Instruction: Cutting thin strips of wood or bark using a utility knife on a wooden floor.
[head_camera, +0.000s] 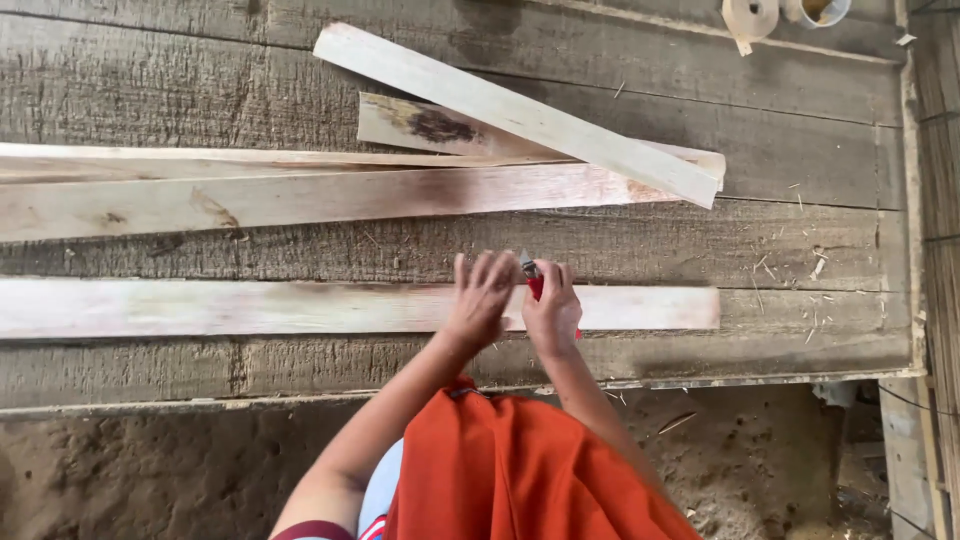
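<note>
So the desk (700, 90) is just rough, weathered grey planks with a raised edge strip on the right. Lying on it: one long pale wooden slat (250, 308) along the near side, and further back a loose pile of slats (300, 195), with one angled slat (520, 112) resting across the others. Wood shavings (800, 270) are scattered at the right, and a tape roll (750, 15) sits at the far edge.

Pale planed wood slats (300, 308), smooth matt; workbench (700, 240) grey, rough weathered boards.
</note>
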